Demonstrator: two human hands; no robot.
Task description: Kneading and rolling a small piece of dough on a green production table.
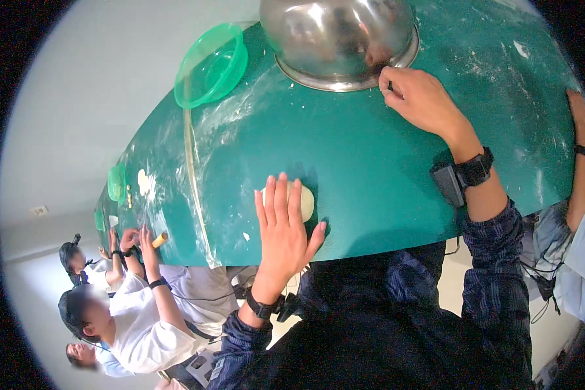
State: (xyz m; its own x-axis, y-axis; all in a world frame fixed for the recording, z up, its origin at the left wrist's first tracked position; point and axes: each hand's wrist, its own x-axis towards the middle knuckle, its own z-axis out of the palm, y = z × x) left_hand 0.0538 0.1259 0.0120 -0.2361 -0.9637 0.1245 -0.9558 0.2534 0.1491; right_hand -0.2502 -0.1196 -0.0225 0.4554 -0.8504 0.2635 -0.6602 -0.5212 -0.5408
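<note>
My left hand (283, 227) lies flat, fingers stretched out, on a round pale lump of dough (305, 203) on the green table mat (377, 169). My right hand (413, 101) is raised at the upper right, its fingers curled beside the lower rim of a large steel bowl (338, 39), which appears upside down. I cannot make out whether anything is between those fingers.
A green plastic basin (211, 68) stands at upper left. White powder and scraps mark the mat, crossed by a long pale strip (192, 175). Co-workers (123, 318) line the left edge, one near a short wooden rod (160, 239); another person's arms (580, 169) are at far right.
</note>
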